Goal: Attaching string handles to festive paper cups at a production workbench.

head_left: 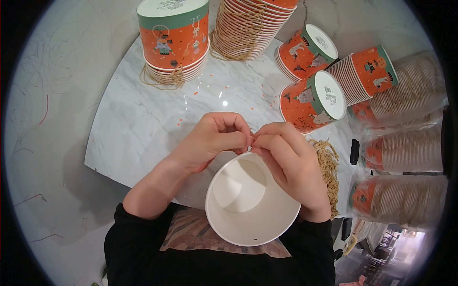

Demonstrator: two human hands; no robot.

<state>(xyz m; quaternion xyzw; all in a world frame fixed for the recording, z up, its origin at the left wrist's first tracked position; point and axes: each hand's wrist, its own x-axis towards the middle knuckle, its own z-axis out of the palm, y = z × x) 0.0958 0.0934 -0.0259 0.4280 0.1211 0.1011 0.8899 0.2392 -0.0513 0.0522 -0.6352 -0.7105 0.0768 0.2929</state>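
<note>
A large white-lined paper bucket [260,217] is tilted in front of my body, its mouth facing up toward me. A small dark hole shows in its wall close to the near rim. My left hand [222,138] is closed in a pinch at the far rim. Fingertip to fingertip with it, my right hand [288,155] pinches at the same spot, its palm over the bucket's right side. What the fingers hold is too small and covered to make out. Beside my right wrist lies a bundle of tan cord [328,167] on the marble-patterned table [143,128].
Upside-down orange and green buckets [312,102] stand at the right, with a stack lying on its side [365,74]. Tall stacks with cord handles [175,47] rise at the back. Plastic-wrapped stacks [405,152] line the far right. Tiny orange bits dot the tabletop.
</note>
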